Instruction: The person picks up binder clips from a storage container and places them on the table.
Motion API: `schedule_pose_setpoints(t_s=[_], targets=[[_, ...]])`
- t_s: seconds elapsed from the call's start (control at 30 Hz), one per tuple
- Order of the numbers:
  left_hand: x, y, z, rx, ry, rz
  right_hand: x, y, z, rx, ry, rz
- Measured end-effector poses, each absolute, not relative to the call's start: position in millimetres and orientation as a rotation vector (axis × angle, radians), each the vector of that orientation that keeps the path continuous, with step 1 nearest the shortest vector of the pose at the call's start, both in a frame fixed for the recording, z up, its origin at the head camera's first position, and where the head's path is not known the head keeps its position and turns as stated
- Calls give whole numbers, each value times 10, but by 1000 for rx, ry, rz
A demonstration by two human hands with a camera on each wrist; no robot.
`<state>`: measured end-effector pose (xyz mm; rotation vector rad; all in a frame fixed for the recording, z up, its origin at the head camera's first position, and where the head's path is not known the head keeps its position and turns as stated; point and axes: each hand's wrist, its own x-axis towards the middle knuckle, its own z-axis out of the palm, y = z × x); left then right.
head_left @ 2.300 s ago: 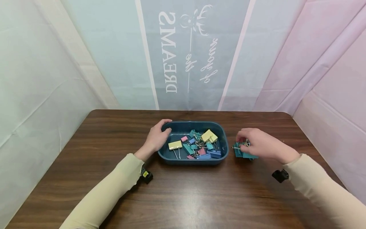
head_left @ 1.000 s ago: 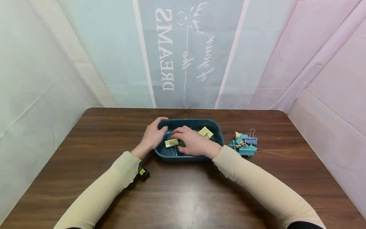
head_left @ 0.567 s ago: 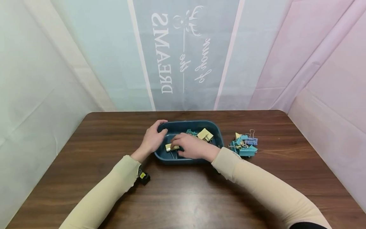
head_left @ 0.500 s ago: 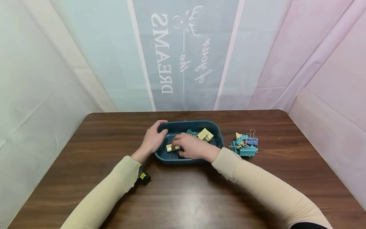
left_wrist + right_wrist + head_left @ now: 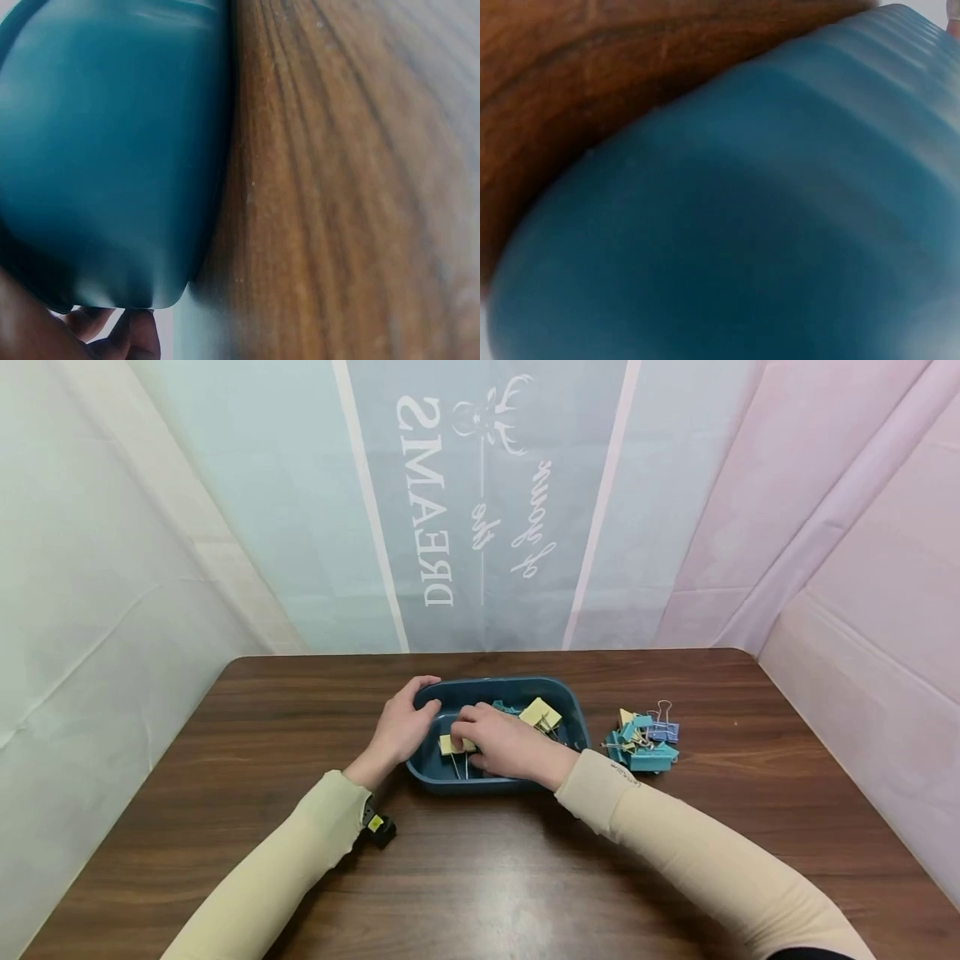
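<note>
Clip (image 5: 447, 746), pale yellow with thin wire handles pointing toward the bottom of the frame, lies in the left part of the tray (image 5: 480, 787), near the centre of the head view. My right grip (image 5: 504, 740) reaches in over it from the right, its back turned up and the fingers bent down onto the yellow face; whether they pinch it or only touch it, I cannot tell. My left grip (image 5: 405, 724) clasps the tray's left end, thumb over the rim, fingers along the outside; the left wrist view shows fingertips at the bottom, past the wall.

The tray is smooth dark-teal plastic, oblong with rounded corners, and its wall fills much of both wrist views. Above my right knuckles lie a squarish second yellow clip (image 5: 539, 713) and a partly hidden teal clip (image 5: 503, 707). Right of the tray, apart from it, sits a loose pile of clips (image 5: 651, 762), teal, blue and yellow, with wire loops tangled.

Beneath spreads the desk (image 5: 300, 718), dark brown with streaked grain and a pale glare at lower centre. My cream sleeves (image 5: 262, 868) enter from both lower corners. Creased cloth (image 5: 480, 627) across the top bears mirrored white lettering.
</note>
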<state>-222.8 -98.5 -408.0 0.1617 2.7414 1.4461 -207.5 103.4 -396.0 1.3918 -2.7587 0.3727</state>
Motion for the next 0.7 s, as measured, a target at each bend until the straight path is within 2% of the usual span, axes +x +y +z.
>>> schedule_pose_setpoints(t_s=[0.37, 0.7], targets=[[-2226, -984, -4087, 164, 2751, 1439, -2053, 1065, -3943, 1350, -2700, 449], [-2218, -992, -4085, 158, 2758, 1434, -2004, 1187, -3772, 1237, -2697, 558]])
